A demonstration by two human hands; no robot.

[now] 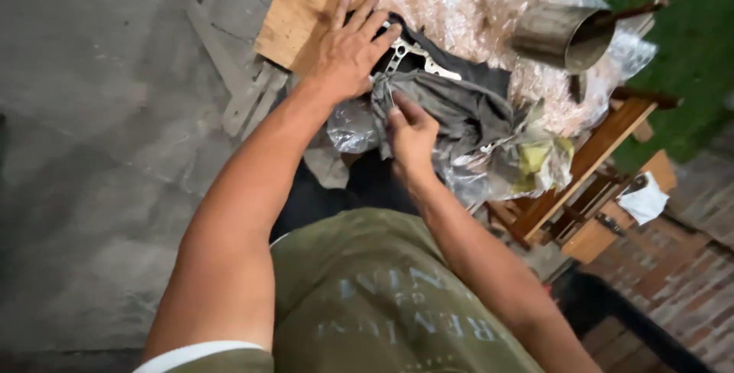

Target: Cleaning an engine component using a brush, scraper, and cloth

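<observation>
Right hand (pixel 411 137) fingers pinched together on grey cloth (pixel 459 113). Left hand (pixel 352 48) fingers spread, pressing flat on dark fabric beside a metal bracket (pixel 409 53). Cloth lies mid-counter on crinkled clear plastic (pixel 466 6); metal cup (pixel 562 34) far right.

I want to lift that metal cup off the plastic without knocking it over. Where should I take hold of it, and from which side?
Judging by its pose, grip the metal cup around its body, coming from above. It lies tilted on the crinkled plastic sheet with its open mouth facing lower right, so the rounded side wall is the exposed part. Neither the left hand nor the right hand is near it.
</observation>
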